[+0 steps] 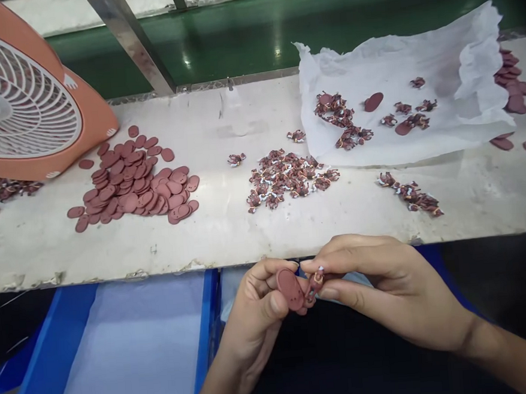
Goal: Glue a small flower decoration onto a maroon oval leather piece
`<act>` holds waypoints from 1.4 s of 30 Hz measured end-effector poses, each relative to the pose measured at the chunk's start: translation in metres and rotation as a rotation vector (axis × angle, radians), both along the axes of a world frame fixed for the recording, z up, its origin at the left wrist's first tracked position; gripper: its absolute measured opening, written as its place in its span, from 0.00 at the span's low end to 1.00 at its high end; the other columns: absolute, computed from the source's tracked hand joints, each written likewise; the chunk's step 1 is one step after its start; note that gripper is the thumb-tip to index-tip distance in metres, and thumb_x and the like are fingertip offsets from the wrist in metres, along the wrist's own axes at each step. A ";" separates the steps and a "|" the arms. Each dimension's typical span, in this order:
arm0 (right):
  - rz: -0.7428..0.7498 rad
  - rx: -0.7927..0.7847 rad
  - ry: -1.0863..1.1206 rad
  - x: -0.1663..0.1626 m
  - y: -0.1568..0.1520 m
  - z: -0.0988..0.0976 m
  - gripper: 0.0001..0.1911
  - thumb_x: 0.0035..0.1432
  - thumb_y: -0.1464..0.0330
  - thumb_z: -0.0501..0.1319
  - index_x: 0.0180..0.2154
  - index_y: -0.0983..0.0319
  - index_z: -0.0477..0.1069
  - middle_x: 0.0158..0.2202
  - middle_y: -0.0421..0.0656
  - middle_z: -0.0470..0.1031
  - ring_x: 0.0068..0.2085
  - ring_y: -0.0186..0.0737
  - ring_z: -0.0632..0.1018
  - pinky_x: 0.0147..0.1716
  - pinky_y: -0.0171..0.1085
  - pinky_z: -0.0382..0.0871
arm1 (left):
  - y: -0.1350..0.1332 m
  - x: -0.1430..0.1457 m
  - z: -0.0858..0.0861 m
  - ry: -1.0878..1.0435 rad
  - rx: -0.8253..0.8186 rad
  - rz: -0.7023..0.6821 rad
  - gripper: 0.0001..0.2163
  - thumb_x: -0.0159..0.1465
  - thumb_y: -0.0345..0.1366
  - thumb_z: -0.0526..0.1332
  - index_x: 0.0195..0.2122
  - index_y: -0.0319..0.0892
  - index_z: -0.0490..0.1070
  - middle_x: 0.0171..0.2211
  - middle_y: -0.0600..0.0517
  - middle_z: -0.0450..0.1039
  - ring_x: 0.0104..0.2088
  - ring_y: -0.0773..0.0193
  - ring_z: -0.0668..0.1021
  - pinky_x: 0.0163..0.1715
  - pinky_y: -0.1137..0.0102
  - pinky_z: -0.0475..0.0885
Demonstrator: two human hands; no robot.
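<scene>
My left hand pinches a reddish-brown oval disc between thumb and fingers, below the table's front edge. My right hand meets it from the right, its fingertips gripping a small brown figure piece pressed against the disc. On the table above lie a heap of the same oval discs at the left and a pile of small figure pieces in the middle.
An orange fan stands at the back left. Crumpled white paper at the right holds more pieces and discs. Another small cluster lies at its front. Blue bins lined with white sheet sit under the worn table edge.
</scene>
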State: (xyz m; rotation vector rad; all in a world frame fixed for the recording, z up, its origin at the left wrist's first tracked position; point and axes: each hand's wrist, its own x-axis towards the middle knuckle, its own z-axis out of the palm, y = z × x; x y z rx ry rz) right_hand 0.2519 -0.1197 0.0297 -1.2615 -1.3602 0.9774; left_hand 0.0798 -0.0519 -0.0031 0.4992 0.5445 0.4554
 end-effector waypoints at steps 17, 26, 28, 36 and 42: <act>0.017 -0.028 -0.243 -0.002 0.002 0.009 0.07 0.58 0.73 0.64 0.40 0.60 0.74 0.32 0.35 0.74 0.33 0.21 0.73 0.34 0.20 0.66 | -0.003 -0.009 -0.008 0.061 -0.013 -0.035 0.14 0.53 0.43 0.70 0.36 0.41 0.74 0.25 0.54 0.72 0.26 0.71 0.74 0.29 0.78 0.69; 0.087 0.014 -0.406 0.001 0.003 0.015 0.07 0.60 0.74 0.62 0.41 0.60 0.73 0.33 0.34 0.74 0.35 0.24 0.72 0.35 0.25 0.64 | -0.002 -0.007 -0.007 0.069 -0.023 -0.026 0.16 0.51 0.44 0.71 0.35 0.40 0.74 0.26 0.53 0.72 0.26 0.71 0.74 0.27 0.78 0.70; 0.110 0.018 -0.418 0.002 0.004 0.017 0.06 0.60 0.73 0.61 0.41 0.61 0.73 0.33 0.35 0.74 0.35 0.25 0.72 0.36 0.26 0.64 | -0.003 -0.006 -0.007 0.067 -0.032 -0.030 0.16 0.51 0.44 0.71 0.34 0.39 0.73 0.25 0.53 0.71 0.25 0.71 0.73 0.26 0.78 0.70; 0.132 0.001 -0.335 0.003 0.007 0.014 0.09 0.60 0.73 0.62 0.43 0.59 0.73 0.34 0.35 0.75 0.35 0.24 0.74 0.37 0.25 0.65 | -0.003 -0.008 -0.009 0.058 -0.040 -0.038 0.15 0.52 0.45 0.71 0.30 0.38 0.72 0.24 0.54 0.70 0.24 0.73 0.73 0.25 0.81 0.69; 0.141 -0.015 -0.371 0.003 0.009 0.016 0.08 0.60 0.73 0.61 0.42 0.59 0.73 0.34 0.35 0.75 0.36 0.25 0.73 0.37 0.26 0.65 | -0.002 -0.008 -0.009 0.076 -0.035 -0.052 0.15 0.53 0.45 0.70 0.31 0.38 0.72 0.25 0.53 0.70 0.24 0.73 0.73 0.25 0.81 0.70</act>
